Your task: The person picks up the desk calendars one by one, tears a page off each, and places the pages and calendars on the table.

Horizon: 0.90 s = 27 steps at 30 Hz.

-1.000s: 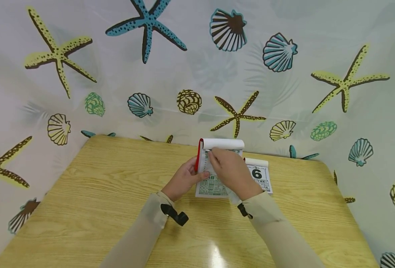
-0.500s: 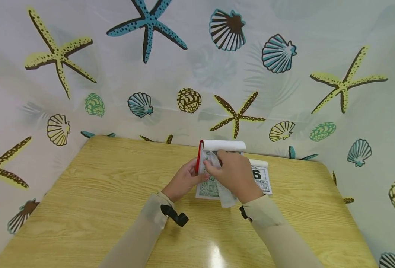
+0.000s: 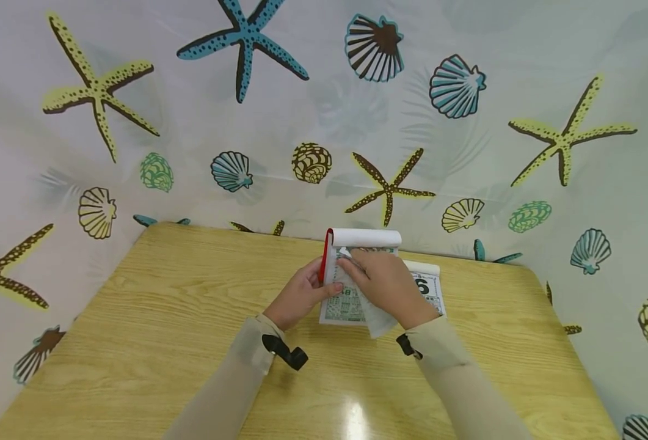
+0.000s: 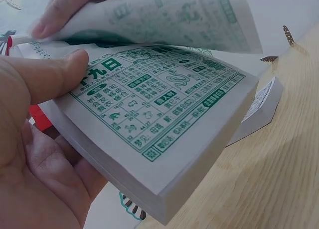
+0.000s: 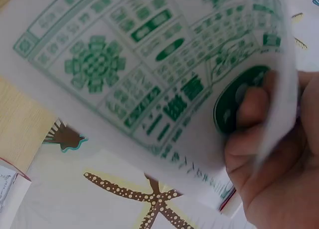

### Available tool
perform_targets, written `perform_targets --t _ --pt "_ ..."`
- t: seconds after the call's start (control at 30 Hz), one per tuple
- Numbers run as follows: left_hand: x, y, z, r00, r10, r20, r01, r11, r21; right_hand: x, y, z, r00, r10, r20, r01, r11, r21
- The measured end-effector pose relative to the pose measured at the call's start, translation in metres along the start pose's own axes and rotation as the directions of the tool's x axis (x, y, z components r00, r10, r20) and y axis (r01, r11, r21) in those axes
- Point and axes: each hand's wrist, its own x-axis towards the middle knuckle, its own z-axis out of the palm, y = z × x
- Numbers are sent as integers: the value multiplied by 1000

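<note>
The relation that I judge most important here is between the two hands: the tear-off calendar point(image 3: 342, 310) lies just ahead of and between them, and the turned sheet point(image 3: 377, 321) comes between its printed face and my right hand point(image 3: 388, 280). From my distant post I see my left hand point(image 3: 302, 294) grasping the calendar at its left edge, with the thumb on the front and the fingers behind. My right hand is over the upper right part, pinching the sheet, so neither hand is released, and I cannot say which is nearer. The calendar's long axis seems to run away from me, with the white rolled top point(image 3: 366, 237) at the far end, beyond both hands. The sheet slants down from the right hand, its low corner passing the calendar's bottom edge; whether it is attached at the top, I cannot tell. The calendar is a thick block of thin white pages, printed in green, with a red cover point(image 3: 324, 264) by the left fingers. A smaller calendar point(image 3: 432, 296) rests on the worktop point(image 3: 203, 293), to the right of the right hand
</note>
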Motion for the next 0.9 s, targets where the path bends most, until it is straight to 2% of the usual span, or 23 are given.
perform_targets --t 0.1,0.4,0.57,0.73,0.9 --pt "1 0 1 1000 -6 -6 6 1000 9 0 3 -3 1000 8 5 -8 999 42" --pt "3 0 5 1000 -9 2 9 1000 -7 -5 11 -2 997 55 -57 -51 997 62" --pt "4 0 5 1000 -1 16 1 1000 -14 -8 13 -2 995 48 -91 -42 997 69" --pt "4 -1 6 999 -24 25 25 999 -26 -10 17 -1 994 75 -82 -68 994 85" --pt "4 -2 4 999 -33 18 34 999 -18 -12 19 -2 987 149 -63 -132 968 214"
